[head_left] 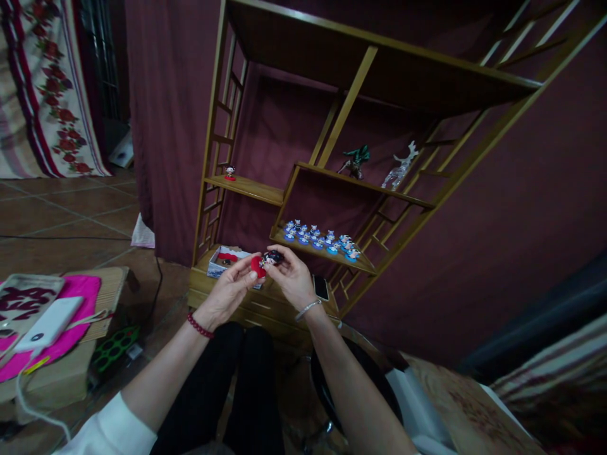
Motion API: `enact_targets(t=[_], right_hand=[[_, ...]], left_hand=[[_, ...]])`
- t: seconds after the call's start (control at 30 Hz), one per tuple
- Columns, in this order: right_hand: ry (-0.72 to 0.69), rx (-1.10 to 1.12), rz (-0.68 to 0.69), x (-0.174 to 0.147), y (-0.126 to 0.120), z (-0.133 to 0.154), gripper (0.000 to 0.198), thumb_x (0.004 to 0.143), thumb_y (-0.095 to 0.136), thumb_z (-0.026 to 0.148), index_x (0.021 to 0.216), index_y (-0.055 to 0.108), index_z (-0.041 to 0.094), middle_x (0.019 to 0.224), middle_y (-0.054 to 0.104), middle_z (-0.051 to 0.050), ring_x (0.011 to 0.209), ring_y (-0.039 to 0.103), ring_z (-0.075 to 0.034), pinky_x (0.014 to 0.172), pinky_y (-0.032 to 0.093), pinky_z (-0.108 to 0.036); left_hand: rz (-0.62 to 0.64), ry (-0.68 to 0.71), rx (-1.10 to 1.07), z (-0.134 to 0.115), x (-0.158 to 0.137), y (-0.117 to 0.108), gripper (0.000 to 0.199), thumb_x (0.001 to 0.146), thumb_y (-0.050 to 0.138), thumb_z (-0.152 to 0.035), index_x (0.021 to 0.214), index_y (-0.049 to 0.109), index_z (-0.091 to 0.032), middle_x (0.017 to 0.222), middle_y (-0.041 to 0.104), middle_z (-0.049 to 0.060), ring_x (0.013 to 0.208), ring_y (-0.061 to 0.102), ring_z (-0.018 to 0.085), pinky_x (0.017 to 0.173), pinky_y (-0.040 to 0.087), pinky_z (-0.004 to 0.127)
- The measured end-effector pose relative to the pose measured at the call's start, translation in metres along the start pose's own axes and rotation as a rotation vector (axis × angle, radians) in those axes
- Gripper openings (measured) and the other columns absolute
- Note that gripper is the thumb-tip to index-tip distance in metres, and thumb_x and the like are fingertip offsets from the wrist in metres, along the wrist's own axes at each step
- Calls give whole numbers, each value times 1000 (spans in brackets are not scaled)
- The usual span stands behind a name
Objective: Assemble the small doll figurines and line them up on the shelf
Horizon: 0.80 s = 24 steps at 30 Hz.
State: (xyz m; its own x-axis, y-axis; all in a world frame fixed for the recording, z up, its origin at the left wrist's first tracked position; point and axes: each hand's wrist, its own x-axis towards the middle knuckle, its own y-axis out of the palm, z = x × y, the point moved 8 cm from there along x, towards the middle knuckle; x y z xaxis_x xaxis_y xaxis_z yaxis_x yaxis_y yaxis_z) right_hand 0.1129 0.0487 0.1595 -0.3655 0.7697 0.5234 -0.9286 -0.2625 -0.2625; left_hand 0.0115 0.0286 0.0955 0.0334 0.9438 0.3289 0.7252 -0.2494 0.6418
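Between my two hands is a small figurine (272, 258) with a black top and a round red base (258, 266). My left hand (232, 283) pinches the red base, its fingers closed around the edge. On the figurine's upper part, the fingers of my right hand (294, 278) are closed too. Just beyond my left hand, an open box (214, 265) with red inside stands on the cabinet top. A similar figurine with a red base (230, 173) stands on the left shelf (251, 188).
Several blue-and-white figurines (310, 236) stand in rows on the lower shelf. Above them are a green figure (356, 160) and a clear deer (401, 165). A phone (320, 287) lies right of my hands. At left, a white device (50, 323) rests on pink cloth; a black stool (355, 379) stands below.
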Motion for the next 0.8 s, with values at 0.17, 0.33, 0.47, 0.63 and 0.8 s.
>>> enact_targets(t=[0.17, 0.33, 0.47, 0.63, 0.8], right_hand=[[-52, -174, 79, 4, 3, 14, 32, 73, 58, 24, 105, 55, 22, 100, 60, -4, 90, 58, -16, 77, 50, -27], [-127, -266, 156, 9, 7, 26, 31, 75, 56, 22, 106, 55, 24, 102, 59, -3, 92, 57, -16, 80, 49, -29], [-150, -293, 208, 13, 9, 31, 31, 75, 56, 21, 106, 55, 24, 99, 59, -2, 89, 57, -15, 78, 50, -29], [-194, -344, 281, 16, 14, 43, 29, 75, 56, 20, 104, 56, 23, 97, 58, -2, 83, 57, -13, 73, 49, -26], [-256, -440, 331, 19, 17, 57, 29, 75, 55, 18, 104, 57, 21, 90, 59, -2, 77, 56, -12, 69, 48, -25]], left_hand=[[-2, -8, -46, -1, -1, 1, 38, 72, 64, -14, 110, 60, -18, 118, 57, 8, 100, 55, 16, 83, 46, 26], [14, -5, -90, -3, -1, 3, 36, 73, 63, -14, 109, 60, -18, 116, 59, 7, 97, 56, 15, 82, 46, 25], [22, -15, -103, -6, -1, 4, 35, 74, 62, -15, 109, 60, -17, 110, 62, 7, 94, 58, 15, 82, 46, 24], [26, -45, -123, -8, -3, 7, 31, 75, 62, -15, 105, 61, -15, 103, 65, 8, 90, 61, 16, 79, 47, 24], [37, -75, -164, -7, -5, 10, 23, 75, 63, -18, 97, 64, -12, 95, 67, 8, 85, 63, 17, 75, 48, 23]])
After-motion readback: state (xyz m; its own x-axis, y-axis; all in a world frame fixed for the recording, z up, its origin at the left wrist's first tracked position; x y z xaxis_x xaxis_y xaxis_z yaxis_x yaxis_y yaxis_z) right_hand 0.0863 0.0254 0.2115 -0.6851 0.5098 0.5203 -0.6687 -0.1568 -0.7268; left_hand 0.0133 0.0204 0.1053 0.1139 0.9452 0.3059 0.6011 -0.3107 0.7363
